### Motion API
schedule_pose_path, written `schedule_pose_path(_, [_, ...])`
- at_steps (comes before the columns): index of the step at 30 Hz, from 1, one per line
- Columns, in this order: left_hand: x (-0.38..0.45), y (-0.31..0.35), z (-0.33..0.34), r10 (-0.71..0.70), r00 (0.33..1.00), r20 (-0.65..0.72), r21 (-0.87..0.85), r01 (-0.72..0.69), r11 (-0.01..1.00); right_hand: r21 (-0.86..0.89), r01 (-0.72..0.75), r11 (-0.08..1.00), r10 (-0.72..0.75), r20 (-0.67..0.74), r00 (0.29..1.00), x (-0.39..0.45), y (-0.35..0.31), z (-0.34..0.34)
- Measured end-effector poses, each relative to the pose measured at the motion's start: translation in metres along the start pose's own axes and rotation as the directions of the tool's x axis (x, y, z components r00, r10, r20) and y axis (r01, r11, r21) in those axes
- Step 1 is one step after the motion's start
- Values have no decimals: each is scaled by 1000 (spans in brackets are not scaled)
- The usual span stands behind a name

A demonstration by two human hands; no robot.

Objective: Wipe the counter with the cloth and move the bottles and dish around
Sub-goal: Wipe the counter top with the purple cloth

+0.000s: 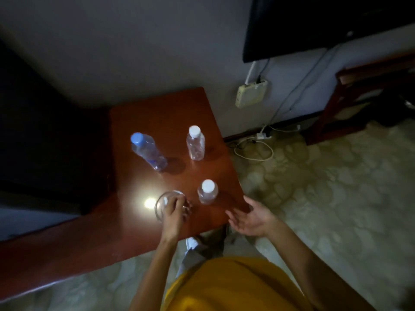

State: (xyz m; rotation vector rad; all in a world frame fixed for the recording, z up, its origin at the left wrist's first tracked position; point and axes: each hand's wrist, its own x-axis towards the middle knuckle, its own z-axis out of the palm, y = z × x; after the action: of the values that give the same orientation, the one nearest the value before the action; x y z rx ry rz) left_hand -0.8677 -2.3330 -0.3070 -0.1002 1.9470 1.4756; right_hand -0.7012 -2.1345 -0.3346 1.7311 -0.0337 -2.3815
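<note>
Dim room, seen from above: a reddish-brown wooden bench [157, 113] stands against a pale wall, with patterned carpet [325, 187] to the right and white cables [253, 151] trailing on the floor by the skirting.

Three clear plastic bottles stand upright on the bench, well apart. One with a blue cap [148, 151] is at the back left. One with a white cap [195, 142] is at the back right. A shorter white-capped bottle [207, 191] stands near the front right edge.

A clear glass dish [162, 204] sits at the front of the bench, just left of the short bottle. A bright spot of reflected light [150, 202] glows on the wood beside it.

The left hand [174, 209] rests on the dish, its fingers [187, 206] curled over the rim and gripping it. The right hand [251, 218] hovers at the front right corner of the bench, palm up, fingers spread wide and holding nothing.

A person in a yellow top [235, 286] fills the bottom of the view. A dark screen [325, 21] hangs on the wall at upper right, with a cream box [251, 93] mounted below it. No cloth can be made out.
</note>
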Motion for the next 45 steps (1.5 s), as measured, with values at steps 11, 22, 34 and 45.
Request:
schedule_pose_path(11, [-60,-13,121,-23,767,641,275,-202,940,54,461,886,-444,-192,875,-24,41,-181])
schedule_pose_path(22, [-114,-157,285,-624,644,442,737,136,662,141,483,864,-370,-472,800,-35,157,-447])
schedule_pose_path(34, [-155,-168,500,-586,591,555,828,-326,456,309,455,835,-211,-583,785,-60,154,-617])
schedule_pose_path(45, [-87,-161,622,-685,683,251,964,-239,115,253,595,763,-365,-590,720,-140,-87,-691])
